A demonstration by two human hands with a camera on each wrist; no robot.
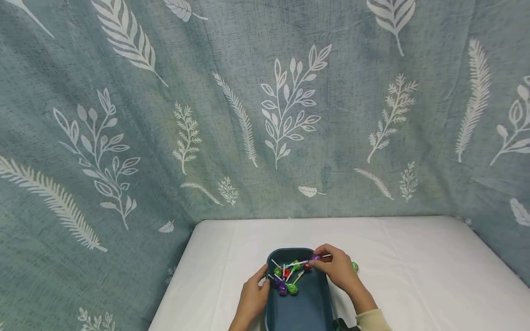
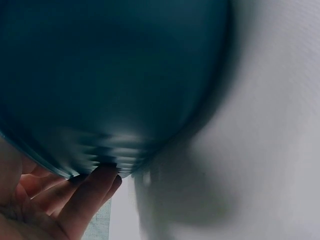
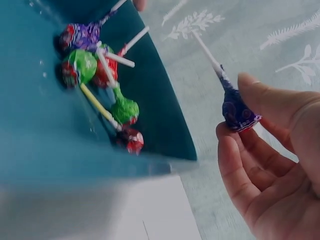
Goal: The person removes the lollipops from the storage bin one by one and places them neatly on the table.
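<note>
A dark blue tray point(image 1: 300, 312) lies on the white table, with several lollipops point(image 1: 293, 288) in green, red and purple wrappers at its far end. My left hand point(image 1: 253, 294) grips the tray's left side; in the left wrist view its fingers point(image 2: 87, 200) touch the outer wall. Above the tray's far right corner, my right hand point(image 1: 337, 266) pinches a purple-wrapped lollipop point(image 3: 237, 107) by its head between thumb and fingers. Its white stick points away from the palm in the right wrist view.
A green-wrapped lollipop point(image 1: 354, 266) lies on the white tablecloth point(image 1: 418, 276), right of the tray and partly behind my right hand. A dark object point(image 1: 341, 324) sits by the right sleeve. Leaf-patterned cloth point(image 1: 265, 115) hangs behind the table.
</note>
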